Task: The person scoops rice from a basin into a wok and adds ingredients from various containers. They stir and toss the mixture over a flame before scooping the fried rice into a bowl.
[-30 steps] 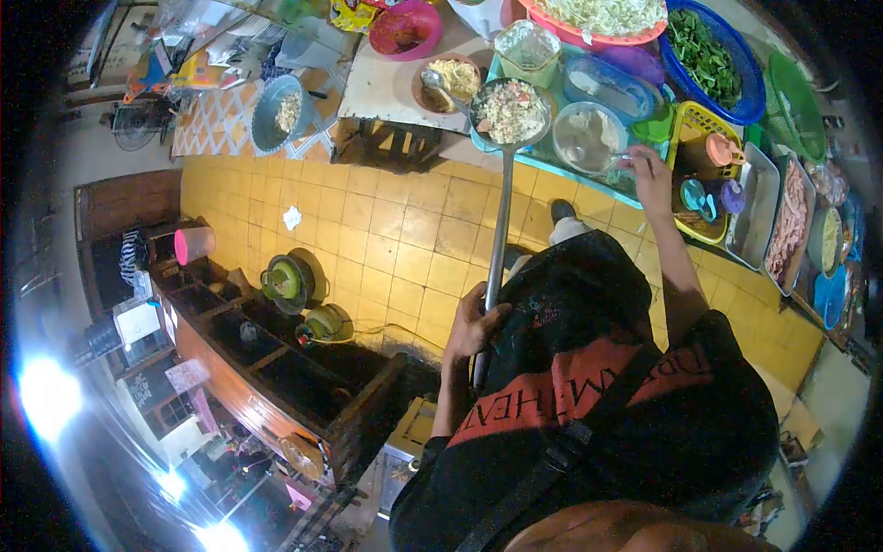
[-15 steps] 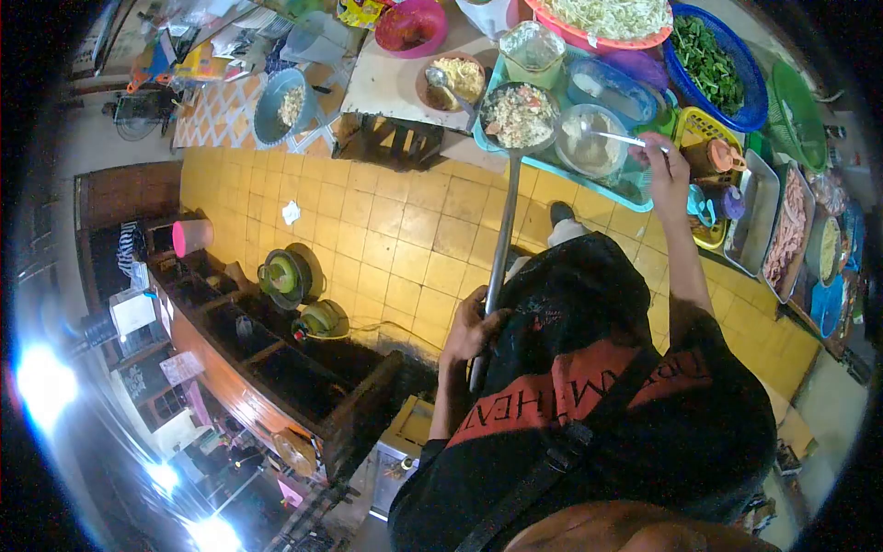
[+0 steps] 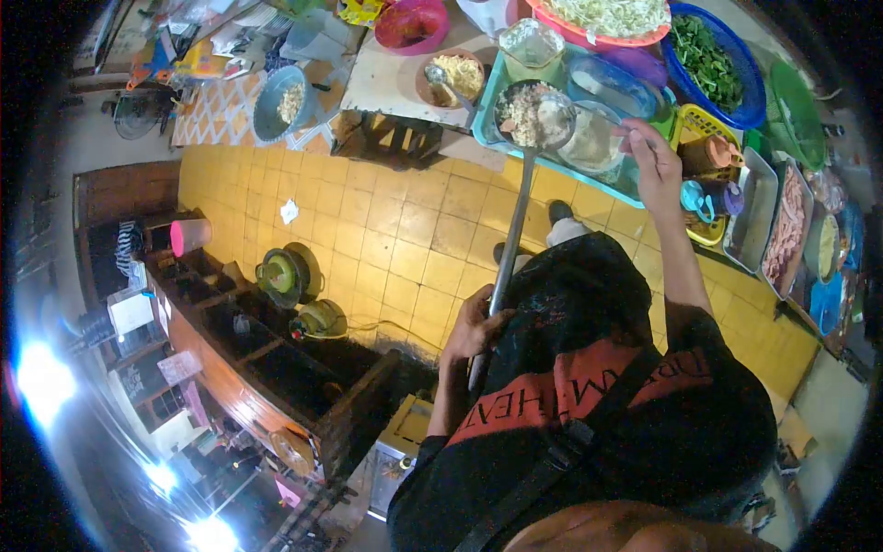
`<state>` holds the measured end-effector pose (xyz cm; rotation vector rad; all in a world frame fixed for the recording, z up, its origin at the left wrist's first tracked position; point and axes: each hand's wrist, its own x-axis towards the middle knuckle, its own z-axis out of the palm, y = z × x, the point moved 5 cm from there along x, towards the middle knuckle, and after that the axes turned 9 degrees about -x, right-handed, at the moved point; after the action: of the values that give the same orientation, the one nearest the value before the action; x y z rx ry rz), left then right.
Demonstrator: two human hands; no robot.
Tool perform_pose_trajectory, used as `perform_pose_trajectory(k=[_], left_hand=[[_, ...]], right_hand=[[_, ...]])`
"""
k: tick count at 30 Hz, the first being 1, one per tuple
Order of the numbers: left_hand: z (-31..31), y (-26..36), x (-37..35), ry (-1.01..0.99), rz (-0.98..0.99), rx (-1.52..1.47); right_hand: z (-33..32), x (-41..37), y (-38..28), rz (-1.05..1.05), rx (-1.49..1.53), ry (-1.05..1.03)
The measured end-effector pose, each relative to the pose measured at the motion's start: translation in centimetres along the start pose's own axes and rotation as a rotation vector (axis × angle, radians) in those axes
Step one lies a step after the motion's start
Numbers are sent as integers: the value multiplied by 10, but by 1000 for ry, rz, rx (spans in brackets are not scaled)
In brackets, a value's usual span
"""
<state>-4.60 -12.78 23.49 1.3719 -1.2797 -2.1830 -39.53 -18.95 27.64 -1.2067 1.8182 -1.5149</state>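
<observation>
My left hand is wrapped round the metal handle of a long ladle, held in front of my body. The ladle's bowl is at the turquoise tray and holds chopped, pale, crumbly food with pinkish bits. My right hand pinches the handle of a spoon. The spoon's head, carrying pale stuff, overlaps the right side of the ladle's bowl. Just right of it, partly behind the spoon, sits a clear bowl of pale powder. A clear jug and a clear blue container stand behind.
Behind are a pink basket of shredded cabbage and a blue basket of greens. A yellow basket with bottles and a metal tray of meat strips lie right. Left are a brown bowl and a blue-grey bowl.
My right hand has moved the spoon left from the powder bowl to over the ladle, now with pale stuff on it. The ladle's bowl has shifted slightly right.
</observation>
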Motion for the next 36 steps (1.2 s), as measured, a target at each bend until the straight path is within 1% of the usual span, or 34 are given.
perform_pose_trajectory(k=[4,6,7,9,10,11,12,13,14,16,17,18,20,22,23,25,26,28,29,30,32,33,34,36], left_hand=[[0,-2,3,-26,48,41],[2,6,2,-15,31,-14],[2,0,3,-31,32,-10],[-3,-17,7,18,84,-242],[2,-11,8,-21,78,-235],[3,-2,7,12,79,-166],[3,4,6,46,84,-96],[1,1,8,54,134,-38],[1,0,8,24,131,-27],[0,9,8,26,231,-4],[4,14,6,51,153,-62],[2,15,9,34,153,-53],[-4,16,11,-29,178,30],[-3,23,16,-37,158,-19],[1,31,19,-78,174,19],[9,42,23,-121,193,58],[14,46,26,-143,194,73],[19,52,28,-173,196,95],[21,53,31,-206,150,100],[24,53,33,-238,102,104],[30,59,36,-283,131,77],[32,64,36,-321,154,46],[33,66,37,-323,160,48],[37,68,39,-382,81,10]], right_hand=[[-2,-4,0,-63,-45,0],[-9,-8,5,-44,-193,97],[-11,-12,14,-43,-202,111],[-21,-20,41,-62,-464,196],[-20,-22,47,-6,-496,117],[-15,-25,52,56,-524,40],[-9,-31,59,-79,-590,11],[-3,-37,61,-214,-653,-21],[-4,-42,50,-198,-669,3],[-7,-51,46,144,-455,-110],[-18,-55,52,93,-389,-14],[-28,-59,61,98,-393,3],[-68,-79,69,27,-395,431],[-104,-102,82,80,-423,626],[-120,-108,88,79,-426,636],[-154,-119,103,202,-601,773],[-165,-116,111,202,-600,778],[-184,-108,122,185,-695,815],[-181,-96,101,145,-849,835],[-186,-94,107,145,-851,844],[-193,-78,151,184,-281,658],[-204,-79,185,135,-309,645],[-200,-76,169,130,-308,648],[-194,-76,126,82,-454,614]])
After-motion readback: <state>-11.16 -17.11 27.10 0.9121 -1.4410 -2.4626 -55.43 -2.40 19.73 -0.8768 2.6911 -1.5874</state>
